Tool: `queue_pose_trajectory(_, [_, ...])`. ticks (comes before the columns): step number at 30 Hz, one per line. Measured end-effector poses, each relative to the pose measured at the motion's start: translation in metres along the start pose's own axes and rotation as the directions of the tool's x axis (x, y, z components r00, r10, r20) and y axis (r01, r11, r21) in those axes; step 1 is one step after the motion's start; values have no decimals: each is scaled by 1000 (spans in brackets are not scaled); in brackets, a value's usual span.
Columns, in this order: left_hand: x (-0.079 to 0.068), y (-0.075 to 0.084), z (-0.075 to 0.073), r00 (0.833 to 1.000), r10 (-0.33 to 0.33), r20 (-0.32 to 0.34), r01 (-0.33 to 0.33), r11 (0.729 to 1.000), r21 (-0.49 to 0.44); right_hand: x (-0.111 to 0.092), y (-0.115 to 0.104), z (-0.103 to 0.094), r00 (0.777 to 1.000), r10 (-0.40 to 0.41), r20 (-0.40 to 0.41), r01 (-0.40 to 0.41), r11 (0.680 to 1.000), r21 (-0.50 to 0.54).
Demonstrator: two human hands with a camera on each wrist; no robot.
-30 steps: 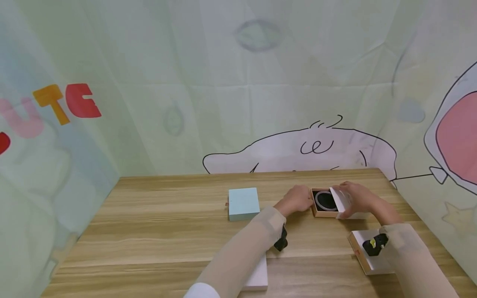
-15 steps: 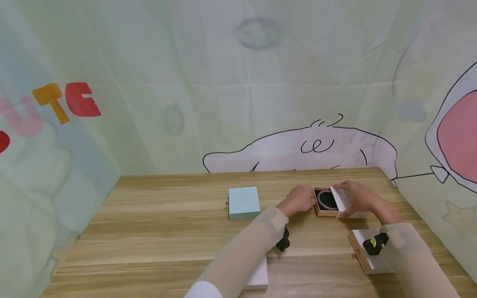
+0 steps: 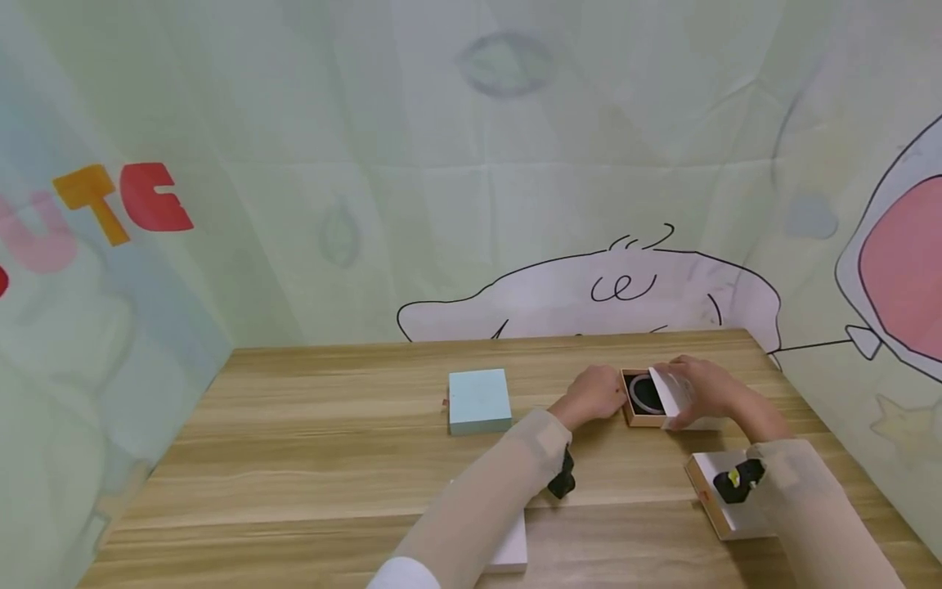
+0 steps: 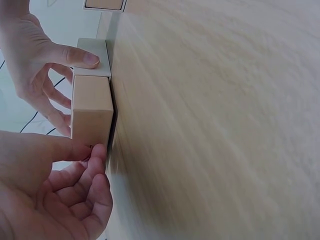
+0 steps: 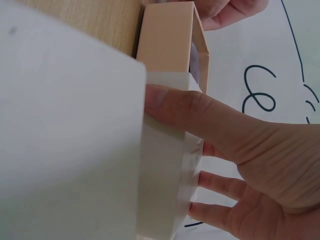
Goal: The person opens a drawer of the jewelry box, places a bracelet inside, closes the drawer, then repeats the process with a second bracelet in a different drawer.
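A peach-coloured drawer (image 3: 644, 420) sticks partway out of its white box sleeve (image 3: 680, 397) near the table's back right. In the drawer lies a dark round thing with a grey ring (image 3: 648, 394), partly covered by the sleeve. My left hand (image 3: 594, 393) is at the drawer's outer end; in the left wrist view its thumb and forefinger pinch a small tab there, mostly hidden by the fingertips. My right hand (image 3: 704, 391) grips the sleeve, thumb (image 5: 165, 100) on the near side and fingers on the far side.
A light blue box (image 3: 479, 401) lies left of my left hand. Another white box with a peach edge (image 3: 724, 499) lies below my right wrist, partly hidden. My left forearm covers part of a white box (image 3: 511, 548). A printed cloth (image 3: 368, 204) hangs behind the table.
The drawer has slid slightly right into the sleeve, and my left hand has moved right with it. My right hand keeps its hold on the sleeve. The head view has shifted a little.
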State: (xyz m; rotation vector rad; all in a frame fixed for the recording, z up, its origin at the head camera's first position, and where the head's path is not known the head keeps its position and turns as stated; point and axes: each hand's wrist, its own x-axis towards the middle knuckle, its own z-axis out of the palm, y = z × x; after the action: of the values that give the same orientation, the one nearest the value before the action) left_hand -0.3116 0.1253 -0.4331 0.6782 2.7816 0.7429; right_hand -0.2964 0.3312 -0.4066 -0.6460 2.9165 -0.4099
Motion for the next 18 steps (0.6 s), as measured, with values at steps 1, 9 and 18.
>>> queue_pose_trajectory(1, [1, 0, 1, 1000, -6, -1, 6, 1000, -11, 0, 0, 0, 1000, 0, 0, 0, 1000, 1])
queue_pose_trajectory(9, [4, 0, 4, 1000, 9, -15, -9, 1000, -8, 0, 0, -1, 1000, -15, -5, 16, 1000, 2])
queue_pose_trajectory(18, [6, 2, 6, 999, -37, 4, 37, 997, -63, -1, 1, 0, 1000, -7, -2, 7, 1000, 0])
